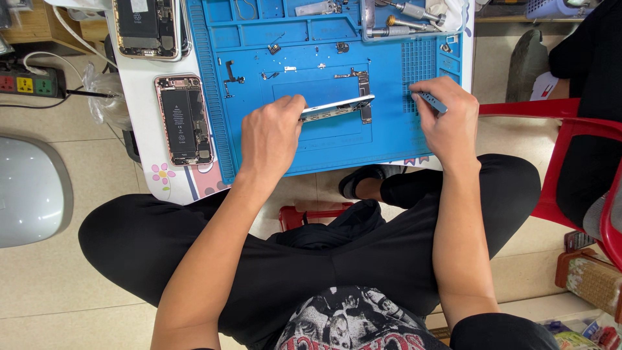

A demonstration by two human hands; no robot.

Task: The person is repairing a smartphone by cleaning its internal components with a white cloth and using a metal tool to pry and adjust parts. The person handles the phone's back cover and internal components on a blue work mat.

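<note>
Your left hand [271,133] grips a phone body [337,107], tilted on edge over the blue mat [324,146]. Your right hand [447,120] pinches a small grey tool [431,102]. Small parts [285,68] already lie loose on the mat, so stripping looks well along; reassembly remains.

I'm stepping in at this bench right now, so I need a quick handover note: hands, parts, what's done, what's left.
Left hand grips the opened phone body, tilted on edge over the blue mat.
Right hand holds a small grey tool, apart from the phone.
Done: small parts and screws lie loose on the mat.
Left: phone still open. Two more opened phones sit left of the mat.
</note>
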